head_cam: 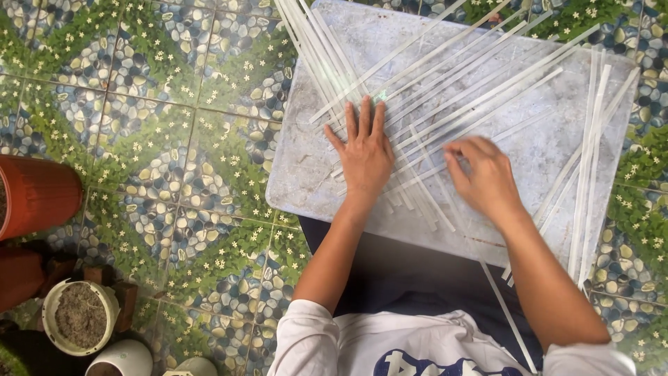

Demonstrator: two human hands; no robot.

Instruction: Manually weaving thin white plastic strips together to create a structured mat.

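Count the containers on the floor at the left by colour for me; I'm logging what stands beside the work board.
Reddish-brown pots: 2, the large pot and a darker one below it.
White containers: 3, the grit-filled tub, a cup and a piece cut off at the bottom edge.
Total: 5.

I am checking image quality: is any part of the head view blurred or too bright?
In the head view the right hand is blurred, the left hand is sharp; the white strips look pale against the grey board in soft, even light, with no hard shadows; the tiled floor is clear.
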